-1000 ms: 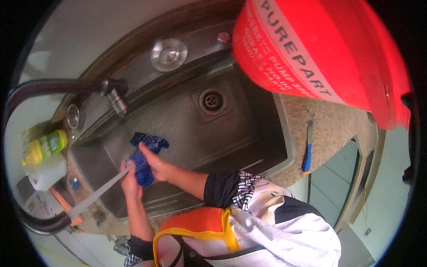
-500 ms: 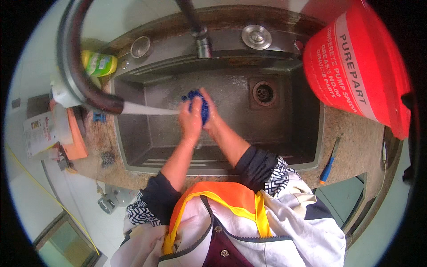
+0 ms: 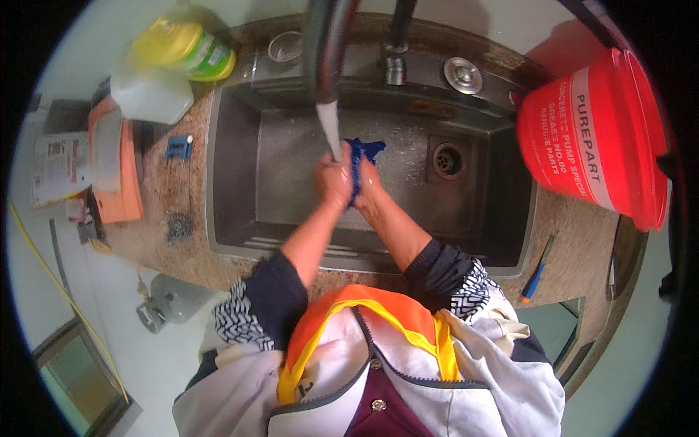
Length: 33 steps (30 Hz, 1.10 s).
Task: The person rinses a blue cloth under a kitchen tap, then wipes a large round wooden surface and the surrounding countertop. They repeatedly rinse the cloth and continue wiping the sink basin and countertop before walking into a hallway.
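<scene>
The counter (image 3: 154, 251) is speckled and stone-like. Set into it, the sink (image 3: 291, 207) looks smooth and matt, with a metal drain (image 3: 446, 161). Above it, the crumpled cloth (image 3: 356, 166) is textured, wet-looking fabric. At the counter's far right corner, the bucket (image 3: 591, 138) is glossy plastic; at the far left, the jug (image 3: 151, 96) is cloudy, smooth plastic. Toward the left front edge, a scourer (image 3: 178, 226) looks rough.

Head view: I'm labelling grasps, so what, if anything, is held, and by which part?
A blue cloth, by its bunched part between the left hand and right hand; its far end sticks out.
</scene>
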Motion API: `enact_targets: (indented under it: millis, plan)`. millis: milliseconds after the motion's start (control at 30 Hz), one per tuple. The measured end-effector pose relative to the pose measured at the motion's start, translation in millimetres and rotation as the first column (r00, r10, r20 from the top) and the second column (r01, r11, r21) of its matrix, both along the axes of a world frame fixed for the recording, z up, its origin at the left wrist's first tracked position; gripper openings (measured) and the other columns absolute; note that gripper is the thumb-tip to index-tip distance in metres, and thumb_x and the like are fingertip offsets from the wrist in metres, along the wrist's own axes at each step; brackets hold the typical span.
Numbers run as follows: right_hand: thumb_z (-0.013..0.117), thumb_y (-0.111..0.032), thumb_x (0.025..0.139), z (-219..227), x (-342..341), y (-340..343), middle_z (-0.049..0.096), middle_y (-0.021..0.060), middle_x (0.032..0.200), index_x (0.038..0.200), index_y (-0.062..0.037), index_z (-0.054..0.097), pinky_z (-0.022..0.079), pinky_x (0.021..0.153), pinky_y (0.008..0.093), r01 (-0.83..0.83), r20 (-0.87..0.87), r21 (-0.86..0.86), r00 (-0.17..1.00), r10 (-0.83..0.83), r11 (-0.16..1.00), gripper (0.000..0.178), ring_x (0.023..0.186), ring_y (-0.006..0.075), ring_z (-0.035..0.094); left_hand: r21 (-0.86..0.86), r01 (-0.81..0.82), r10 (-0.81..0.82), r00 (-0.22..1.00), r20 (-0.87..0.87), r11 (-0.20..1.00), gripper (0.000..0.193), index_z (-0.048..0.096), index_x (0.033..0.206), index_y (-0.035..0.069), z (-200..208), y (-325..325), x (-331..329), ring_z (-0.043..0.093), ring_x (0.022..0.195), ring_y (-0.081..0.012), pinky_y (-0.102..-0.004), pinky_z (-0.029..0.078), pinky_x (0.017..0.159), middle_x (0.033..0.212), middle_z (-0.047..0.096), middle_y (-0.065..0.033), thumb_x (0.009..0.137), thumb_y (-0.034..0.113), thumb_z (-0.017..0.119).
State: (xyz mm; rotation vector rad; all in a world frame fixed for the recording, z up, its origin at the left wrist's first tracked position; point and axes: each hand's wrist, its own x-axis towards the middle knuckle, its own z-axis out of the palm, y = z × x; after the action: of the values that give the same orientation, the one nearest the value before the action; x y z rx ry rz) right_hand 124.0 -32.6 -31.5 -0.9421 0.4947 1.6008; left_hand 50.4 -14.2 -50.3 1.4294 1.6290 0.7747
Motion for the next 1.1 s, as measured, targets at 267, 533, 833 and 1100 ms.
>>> enact_targets:
  millis: [267, 533, 833, 1100]
  plan:
    - [0.058, -0.002, 0.082, 60.0, 21.5, -24.7, 0.059, 0.0064, 0.106, 0.12, -0.0091, 0.047, 0.048, 0.088, 0.0352, -0.105, 0.356, 0.282, 0.934, -0.002, 0.954, 0.04, 0.095, 0.02, 0.059, -0.564, -0.118, 0.424, 0.786, 0.45, 0.817, 0.055, 0.056, 0.113, 0.0, -73.1, 87.1, -85.7, 0.061, 0.09, -0.0282, -0.0381, 0.045, 0.082, 0.102, 0.063, -0.0148, 0.089, 0.049, 0.053]
    - [0.05, 0.0, 0.084, 62.0, 28.0, -24.7, 0.056, 0.006, 0.108, 0.119, -0.0121, 0.046, 0.047, 0.092, 0.0453, 0.049, 0.054, 0.419, 0.995, -0.079, 0.907, 0.037, 0.104, 0.0248, 0.056, 0.168, 0.692, -0.712, 0.675, 0.194, 0.702, 0.092, 0.026, 0.142, 0.008, 18.4, 25.5, -76.2, 0.032, 0.132, -0.0298, -0.0415, 0.03, 0.105, 0.142, 0.033, -0.0195, 0.067, 0.024, 0.076]
    - [0.047, -0.06, 0.089, 59.4, 32.2, -29.7, 0.037, 0.0076, 0.143, 0.146, -0.0146, 0.024, 0.028, 0.104, 0.051, -0.397, 0.66, -0.03, 0.682, 0.316, 0.917, 0.076, 0.132, 0.0258, 0.033, -0.23, 0.472, -0.192, 0.687, 0.701, 0.851, 0.039, 0.056, 0.119, 0.005, 32.9, 47.5, -63.6, 0.059, 0.094, -0.0145, -0.0289, 0.047, 0.082, 0.104, 0.063, -0.005, 0.082, 0.013, 0.063]
    - [0.049, -0.053, 0.09, 16.6, -4.8, -8.5, 0.061, 0.0149, 0.11, 0.113, -0.0038, 0.056, 0.052, 0.081, 0.0413, 0.04, -0.026, 0.244, 0.999, -0.035, 0.969, 0.054, 0.093, 0.0271, 0.062, -0.017, 0.577, -0.556, 0.794, 0.245, 0.817, 0.035, 0.063, 0.099, -0.001, 80.6, -6.0, -7.4, 0.061, 0.09, -0.0271, -0.0361, 0.047, 0.082, 0.09, 0.064, -0.0175, 0.07, 0.019, 0.065]
